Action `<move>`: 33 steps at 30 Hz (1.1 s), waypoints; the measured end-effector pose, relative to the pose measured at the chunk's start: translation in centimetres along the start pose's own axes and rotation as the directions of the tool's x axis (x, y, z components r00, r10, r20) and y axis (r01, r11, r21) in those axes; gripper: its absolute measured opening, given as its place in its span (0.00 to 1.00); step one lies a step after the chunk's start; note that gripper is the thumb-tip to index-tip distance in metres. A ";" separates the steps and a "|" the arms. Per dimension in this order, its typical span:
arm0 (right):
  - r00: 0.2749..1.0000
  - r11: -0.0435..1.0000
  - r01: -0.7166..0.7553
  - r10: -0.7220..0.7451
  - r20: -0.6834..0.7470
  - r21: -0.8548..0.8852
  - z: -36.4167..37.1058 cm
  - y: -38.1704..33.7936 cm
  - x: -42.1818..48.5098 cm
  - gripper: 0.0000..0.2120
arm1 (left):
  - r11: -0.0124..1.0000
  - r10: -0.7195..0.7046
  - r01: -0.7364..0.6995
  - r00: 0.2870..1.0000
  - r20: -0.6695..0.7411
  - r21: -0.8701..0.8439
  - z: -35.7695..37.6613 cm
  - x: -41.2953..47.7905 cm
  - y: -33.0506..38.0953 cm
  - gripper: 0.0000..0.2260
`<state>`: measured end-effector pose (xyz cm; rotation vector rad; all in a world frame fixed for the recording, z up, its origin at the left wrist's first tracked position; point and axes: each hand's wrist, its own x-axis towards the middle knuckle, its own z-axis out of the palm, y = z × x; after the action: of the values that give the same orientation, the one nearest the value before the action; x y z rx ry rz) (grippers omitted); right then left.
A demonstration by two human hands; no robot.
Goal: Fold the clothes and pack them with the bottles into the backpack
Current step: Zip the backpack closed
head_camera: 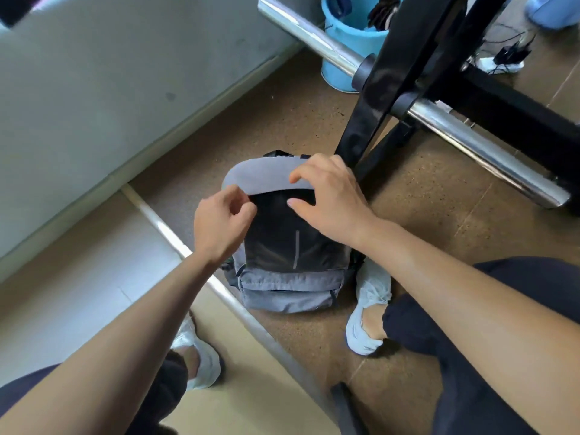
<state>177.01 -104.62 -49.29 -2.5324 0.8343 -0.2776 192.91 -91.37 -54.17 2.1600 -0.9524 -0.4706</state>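
Head view
Backpack (288,277): a grey and black pack lying on the brown floor (423,233), between the person's two feet and close in front of them; its top end points away from the person, toward the foot of a black metal frame (392,98).
Backpack top: a light grey curved flap (260,178) sits over the dark middle panel; whether the main compartment under it is zipped cannot be told.
Left hand (219,226): fingers curled in, thumb and forefinger pressed together on the near left edge of the grey flap, pinching it.
Right hand (329,196): fingers spread and arched, fingertips resting on the right end of the flap, thumb down on the dark panel; it grips nothing.
Feet: a pale shoe (370,309) just beside the pack's near right corner; the other pale shoe (197,356) nearer the person, on the lighter strip of floor to the left.
Surroundings: a chrome bar (480,152) runs through the black frame beyond the pack; a blue bucket (348,48) stands farther back by the grey wall (110,89).
Clothes and bottles: none in sight.
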 end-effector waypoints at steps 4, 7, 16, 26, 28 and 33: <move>0.981 0.994 0.098 -0.090 0.174 -0.038 1.8 -1.8 1.9 0.22 | 0.920 -0.386 0.386 0.865 0.320 0.068 0.6 -1.3 -4.7 0.20; 0.968 0.991 0.094 -0.067 0.241 -0.100 2.7 -2.2 2.6 0.23 | 0.884 -0.462 0.444 0.783 0.415 0.146 2.3 -2.6 -8.6 0.20; 0.978 0.985 0.043 -0.008 0.208 -0.164 3.6 -1.1 3.1 0.07 | 0.799 -0.462 0.599 0.664 0.588 -0.049 4.2 -3.1 -10.4 0.13; 0.976 0.988 0.044 -0.011 0.217 -0.147 3.0 -0.1 2.6 0.04 | 0.752 -0.565 0.654 0.573 0.594 0.084 5.5 -2.9 -11.0 0.19; 0.973 0.990 0.038 -0.006 0.229 -0.136 2.9 0.1 2.6 0.04 | 0.744 -0.567 0.656 0.521 0.637 0.126 5.4 -3.0 -11.1 0.17; 0.970 0.993 0.019 0.009 0.243 -0.114 2.8 0.3 2.6 0.04 | 0.729 -0.582 0.675 0.522 0.623 0.115 5.0 -3.1 -10.6 0.11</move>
<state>179.86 -105.36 -51.78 -2.6067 0.7665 0.0831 193.16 -86.42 -65.19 2.1885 -0.3485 -1.6639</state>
